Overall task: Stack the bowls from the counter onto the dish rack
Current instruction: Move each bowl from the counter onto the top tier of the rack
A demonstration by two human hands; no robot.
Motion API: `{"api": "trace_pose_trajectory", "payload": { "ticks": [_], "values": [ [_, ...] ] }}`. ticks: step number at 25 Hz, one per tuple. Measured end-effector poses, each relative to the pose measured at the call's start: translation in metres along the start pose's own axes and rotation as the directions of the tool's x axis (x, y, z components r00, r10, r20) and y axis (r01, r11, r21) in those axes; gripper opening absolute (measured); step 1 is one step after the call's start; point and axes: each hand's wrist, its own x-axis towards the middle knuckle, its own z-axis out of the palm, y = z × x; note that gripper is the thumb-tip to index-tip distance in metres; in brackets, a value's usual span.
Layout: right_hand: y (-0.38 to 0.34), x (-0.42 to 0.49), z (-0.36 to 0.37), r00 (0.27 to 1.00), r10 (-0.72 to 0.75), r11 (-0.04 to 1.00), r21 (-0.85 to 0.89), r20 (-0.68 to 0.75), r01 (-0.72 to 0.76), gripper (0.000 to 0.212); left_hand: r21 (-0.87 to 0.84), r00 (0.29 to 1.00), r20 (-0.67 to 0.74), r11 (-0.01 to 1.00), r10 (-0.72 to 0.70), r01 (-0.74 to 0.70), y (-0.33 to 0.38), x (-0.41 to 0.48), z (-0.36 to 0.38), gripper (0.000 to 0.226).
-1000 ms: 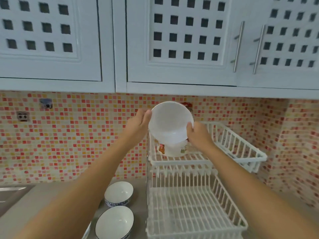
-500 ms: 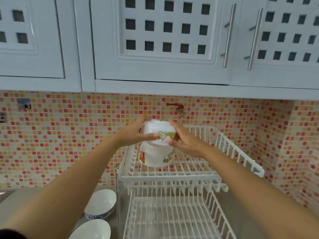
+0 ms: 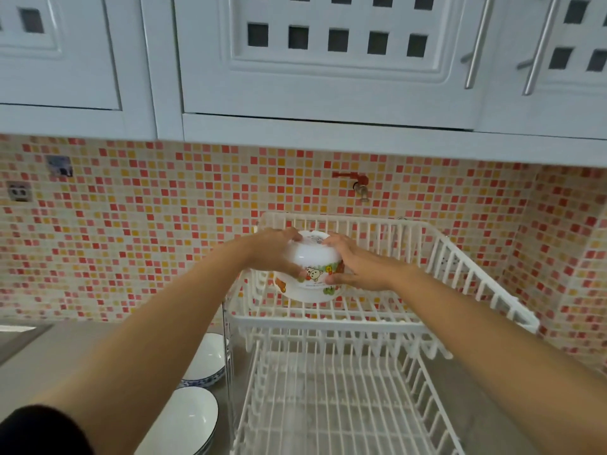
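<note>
A white bowl with cartoon prints (image 3: pixel 310 257) is upside down on top of another printed bowl (image 3: pixel 308 290) in the upper tier of the white dish rack (image 3: pixel 460 267). My left hand (image 3: pixel 276 254) and my right hand (image 3: pixel 351 266) both grip the top bowl's sides. Two white bowls with blue rims (image 3: pixel 205 359) (image 3: pixel 184 421) stand on the counter to the left of the rack.
The rack's lower tier (image 3: pixel 328 405) has nothing on it. White wall cabinets (image 3: pixel 328 77) hang low above the rack. A red tap (image 3: pixel 356 182) sticks out of the mosaic tile wall. A sink edge (image 3: pixel 16 336) shows at far left.
The top bowl was turned from facing me to upside down and lowered onto the printed bowl in the upper tier. Both hands stayed on it.
</note>
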Motion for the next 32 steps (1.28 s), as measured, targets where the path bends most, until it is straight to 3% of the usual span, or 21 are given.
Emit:
{"api": "trace_pose_trajectory", "payload": {
  "ticks": [6, 9, 13, 16, 22, 26, 32],
  "values": [
    [-0.007, -0.008, -0.004, 0.997, 0.062, 0.998, -0.026, 0.035, -0.061, 0.085, 0.053, 0.999, 0.021, 0.998, 0.036, -0.037, 0.000, 0.002, 0.005, 0.092],
    [-0.022, -0.015, -0.015, 0.991, 0.098, 0.995, 0.022, -0.089, -0.097, 0.078, 0.063, 0.997, -0.038, 0.996, 0.061, -0.059, -0.006, -0.004, -0.004, 0.097],
    [-0.074, -0.003, -0.021, 0.971, 0.023, 0.995, -0.090, -0.237, -0.045, 0.064, 0.136, 0.968, -0.244, 0.990, 0.059, -0.026, -0.039, -0.032, -0.032, 0.069],
    [-0.126, 0.022, -0.013, 0.961, -0.044, 0.989, -0.148, -0.272, 0.003, 0.063, 0.100, 0.948, -0.314, 0.991, -0.052, 0.088, -0.079, -0.063, -0.041, 0.060],
    [-0.250, 0.083, 0.082, 0.975, -0.106, 0.991, -0.106, -0.196, 0.086, 0.057, 0.028, 0.909, -0.220, 0.929, -0.354, 0.369, -0.190, -0.141, 0.003, 0.060],
    [-0.287, 0.116, 0.182, 0.998, -0.021, 1.000, -0.002, -0.053, 0.021, 0.055, -0.022, 0.872, -0.077, 0.875, -0.483, 0.483, -0.238, -0.195, 0.058, 0.050],
    [-0.304, 0.148, 0.311, 0.990, 0.074, 0.997, -0.028, 0.123, -0.071, 0.051, -0.122, 0.716, 0.079, 0.706, -0.694, 0.698, -0.321, -0.245, 0.171, 0.051]
  ]
}}
